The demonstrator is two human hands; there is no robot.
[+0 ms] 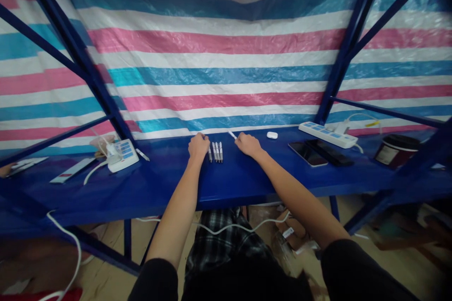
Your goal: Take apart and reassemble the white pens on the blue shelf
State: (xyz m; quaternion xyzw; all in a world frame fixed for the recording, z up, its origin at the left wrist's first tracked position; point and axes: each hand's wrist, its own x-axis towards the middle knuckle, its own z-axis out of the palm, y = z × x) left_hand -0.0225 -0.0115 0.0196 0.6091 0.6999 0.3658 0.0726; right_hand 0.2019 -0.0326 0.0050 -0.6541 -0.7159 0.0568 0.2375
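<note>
Pens [217,151], a white case [271,135], a phone [306,154] and power strips [328,135] lie on a blue table [243,183]

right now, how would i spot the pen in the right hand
On the blue table, find the row of pens. Right of it, the right hand holds the pen, its white end poking out. Unlike the row, it slants toward the picture's upper left.
</note>
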